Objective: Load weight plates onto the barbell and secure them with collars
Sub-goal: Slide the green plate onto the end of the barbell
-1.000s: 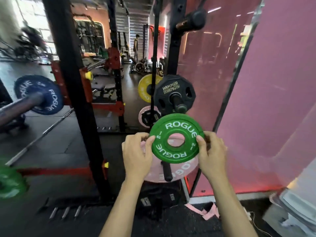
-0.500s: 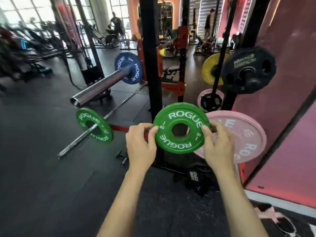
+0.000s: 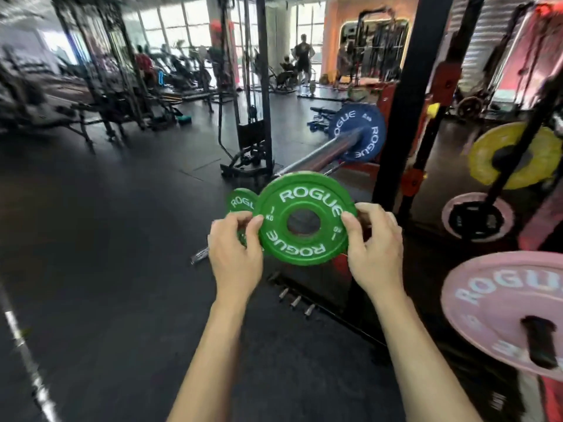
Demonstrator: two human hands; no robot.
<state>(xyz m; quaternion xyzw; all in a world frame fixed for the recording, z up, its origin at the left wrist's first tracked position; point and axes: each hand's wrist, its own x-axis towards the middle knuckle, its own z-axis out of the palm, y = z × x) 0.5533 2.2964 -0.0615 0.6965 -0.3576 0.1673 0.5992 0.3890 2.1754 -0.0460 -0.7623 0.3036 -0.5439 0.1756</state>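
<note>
- Head view: I hold the green plate (image 3: 304,219) upright in front of me, its white ROGUE lettering and 1 KG mark facing me.
- My left hand (image 3: 234,254) pinches its left rim, thumb on the face.
- My right hand (image 3: 376,248) grips the right rim the same way.
- Behind the plate's left edge, a second green plate (image 3: 240,201) sits on a bar lying low over the floor.
- Past the plate's top, the barbell (image 3: 326,153) sleeve runs up to a blue plate (image 3: 361,132) beside the black rack upright (image 3: 399,123).
- At right, a pink plate (image 3: 502,312) hangs on a storage peg, with a yellow plate (image 3: 511,155) stored higher up.
</note>
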